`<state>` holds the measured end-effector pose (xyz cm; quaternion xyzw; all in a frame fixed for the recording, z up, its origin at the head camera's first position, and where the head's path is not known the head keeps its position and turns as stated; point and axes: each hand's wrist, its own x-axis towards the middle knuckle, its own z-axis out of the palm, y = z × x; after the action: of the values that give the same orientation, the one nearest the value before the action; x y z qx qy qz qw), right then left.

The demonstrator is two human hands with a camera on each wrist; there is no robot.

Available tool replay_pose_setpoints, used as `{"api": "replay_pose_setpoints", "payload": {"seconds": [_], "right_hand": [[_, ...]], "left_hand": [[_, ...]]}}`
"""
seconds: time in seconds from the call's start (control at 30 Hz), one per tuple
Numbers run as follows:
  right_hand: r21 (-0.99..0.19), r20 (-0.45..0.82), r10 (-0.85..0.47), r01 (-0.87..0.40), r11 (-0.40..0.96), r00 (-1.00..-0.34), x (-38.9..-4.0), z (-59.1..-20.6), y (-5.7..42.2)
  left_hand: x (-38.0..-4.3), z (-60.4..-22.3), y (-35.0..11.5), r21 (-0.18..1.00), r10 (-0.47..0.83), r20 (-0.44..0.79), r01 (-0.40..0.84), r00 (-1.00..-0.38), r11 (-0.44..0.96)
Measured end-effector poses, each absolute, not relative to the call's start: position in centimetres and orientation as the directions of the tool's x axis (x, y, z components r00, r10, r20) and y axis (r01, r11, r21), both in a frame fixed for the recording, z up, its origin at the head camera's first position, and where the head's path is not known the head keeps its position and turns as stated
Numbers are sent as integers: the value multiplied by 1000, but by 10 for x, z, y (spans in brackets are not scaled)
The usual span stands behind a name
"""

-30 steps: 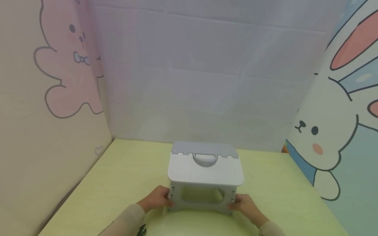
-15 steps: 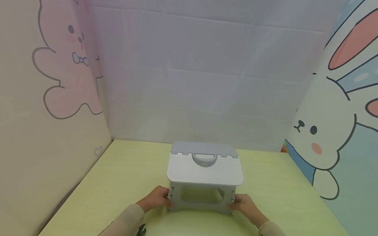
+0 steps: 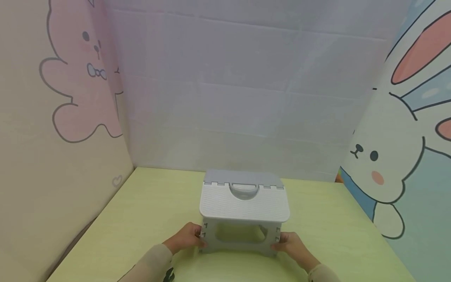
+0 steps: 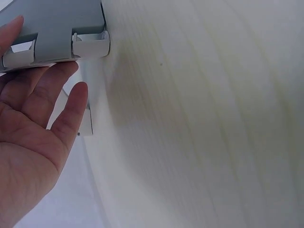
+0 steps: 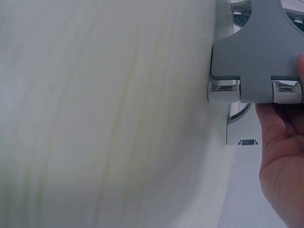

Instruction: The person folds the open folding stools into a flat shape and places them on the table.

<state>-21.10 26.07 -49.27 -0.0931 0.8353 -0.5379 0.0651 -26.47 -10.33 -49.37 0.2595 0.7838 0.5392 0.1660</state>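
Note:
A folding step stool stands unfolded on the table, its white and grey top facing up with a carry handle in the middle. At its lower left side my left hand holds the leg edge, thumb in front and fingers behind. My right hand grips the opposite leg edge the same way. In the left wrist view, the thumb lies over the grey leg panel and the fingers are beneath its hinged edge. The right wrist view shows the grey panel between thumb and fingers, with the thumb mostly cut off.
The pale yellow table extends around the stool on both sides. A white sheet wall closes off the back. Side walls carry a pink cartoon figure on the left and a white rabbit on the right.

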Motion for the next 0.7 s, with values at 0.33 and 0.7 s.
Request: {"api": "replay_pose_setpoints", "payload": {"seconds": [0.33, 0.7], "right_hand": [[-907, -20, -226, -77, 413, -974, -209, -489, 259], [-909, -26, -233, -74, 410, -972, -208, -488, 258]], "left_hand": [[-271, -501, -108, 937, 627, 68, 265, -776, 226], [-263, -495, -103, 912, 573, 30, 258, -819, 320]]}}
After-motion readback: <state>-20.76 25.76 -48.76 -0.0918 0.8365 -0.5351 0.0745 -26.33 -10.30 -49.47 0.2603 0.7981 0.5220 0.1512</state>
